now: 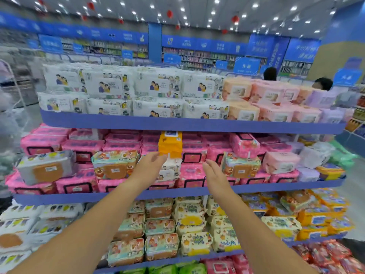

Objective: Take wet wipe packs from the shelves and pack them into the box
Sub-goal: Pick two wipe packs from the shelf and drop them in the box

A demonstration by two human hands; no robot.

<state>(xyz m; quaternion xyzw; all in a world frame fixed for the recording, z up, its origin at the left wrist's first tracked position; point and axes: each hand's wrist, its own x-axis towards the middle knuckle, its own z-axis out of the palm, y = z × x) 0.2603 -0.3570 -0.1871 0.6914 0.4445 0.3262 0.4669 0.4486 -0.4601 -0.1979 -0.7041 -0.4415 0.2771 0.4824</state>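
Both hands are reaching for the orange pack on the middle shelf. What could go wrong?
The orange pack sits above a white pack, wedged among pink packs; pulling it out may drag neighbours off the middle shelf. The left hand and right hand are both open with nothing gripped, so a loose grab might let it slip.
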